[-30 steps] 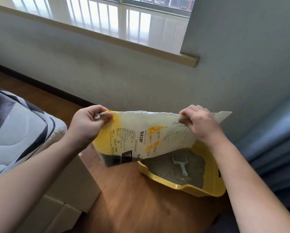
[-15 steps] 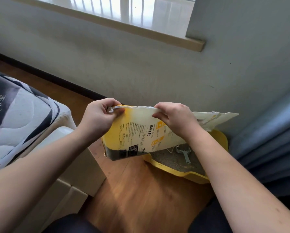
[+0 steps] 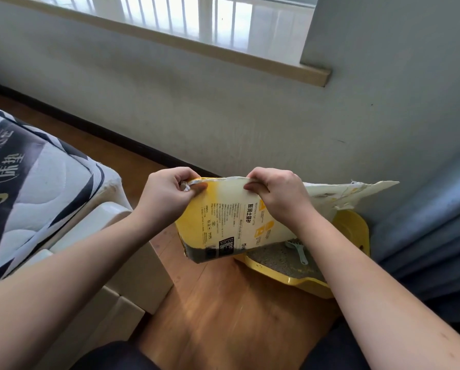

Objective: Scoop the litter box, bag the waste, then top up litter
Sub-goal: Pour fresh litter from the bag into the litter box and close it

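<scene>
Since a second ago, right hand slid left along the top edge of the bag, now close to the left hand; bag drawn back over the near-left corner of the box, more of the floor showing below.

Both forearms reaching forward from the lower corners, converging, wrists bent slightly down. Left hand pinching the bag's upper left corner, thumb on the near face, fingers curled behind. Right hand gripping the top edge near its middle, knuckles up, fingers folded over the edge.

Bag held in the air, long axis roughly level, running left to right; torn open end pointing right toward the wall and curtain, dark bottom end hanging low on the left. Printed face toward the camera, text turned sideways.

Yellow box on the floor against the wall, partly hidden behind the bag and right forearm, grey litter inside, pale scoop lying on it, handle toward the camera. Mattress at left.
</scene>
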Demonstrator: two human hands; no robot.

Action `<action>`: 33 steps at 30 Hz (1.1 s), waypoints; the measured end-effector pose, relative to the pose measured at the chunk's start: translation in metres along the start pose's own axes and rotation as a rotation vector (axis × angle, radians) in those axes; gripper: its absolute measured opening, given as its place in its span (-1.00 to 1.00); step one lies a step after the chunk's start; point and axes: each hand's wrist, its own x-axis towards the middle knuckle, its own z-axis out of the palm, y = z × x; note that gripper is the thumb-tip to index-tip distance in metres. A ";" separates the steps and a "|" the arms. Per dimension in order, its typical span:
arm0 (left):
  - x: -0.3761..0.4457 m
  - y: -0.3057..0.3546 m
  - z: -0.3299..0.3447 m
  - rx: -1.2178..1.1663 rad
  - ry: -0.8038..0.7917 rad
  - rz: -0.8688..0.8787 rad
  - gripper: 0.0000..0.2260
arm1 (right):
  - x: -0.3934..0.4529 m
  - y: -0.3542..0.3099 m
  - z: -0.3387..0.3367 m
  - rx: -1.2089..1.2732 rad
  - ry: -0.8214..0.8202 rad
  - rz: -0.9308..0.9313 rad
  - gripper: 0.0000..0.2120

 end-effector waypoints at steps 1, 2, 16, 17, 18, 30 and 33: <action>-0.001 0.000 0.000 0.013 -0.006 0.002 -0.90 | 0.000 0.001 -0.001 0.003 -0.006 0.012 -0.91; -0.001 0.000 0.001 0.021 -0.009 0.003 -0.90 | 0.000 0.002 -0.001 0.011 -0.009 0.021 -0.92; 0.007 0.002 -0.004 -0.171 -0.183 -0.309 -0.75 | 0.005 0.003 -0.011 0.207 0.061 0.075 -0.93; 0.007 0.002 -0.004 -0.226 -0.171 -0.313 -0.83 | 0.005 0.004 -0.012 0.212 0.064 0.082 -0.93; 0.006 0.003 -0.004 -0.275 -0.158 -0.302 -0.88 | 0.005 0.006 -0.014 0.215 0.070 0.087 -0.92; 0.002 0.014 0.001 -0.546 -0.071 -0.159 -0.91 | 0.004 0.013 -0.028 0.178 0.091 0.034 -0.90; 0.002 0.014 0.001 -0.551 -0.062 -0.165 -0.90 | 0.004 0.014 -0.031 0.143 0.100 0.030 -0.87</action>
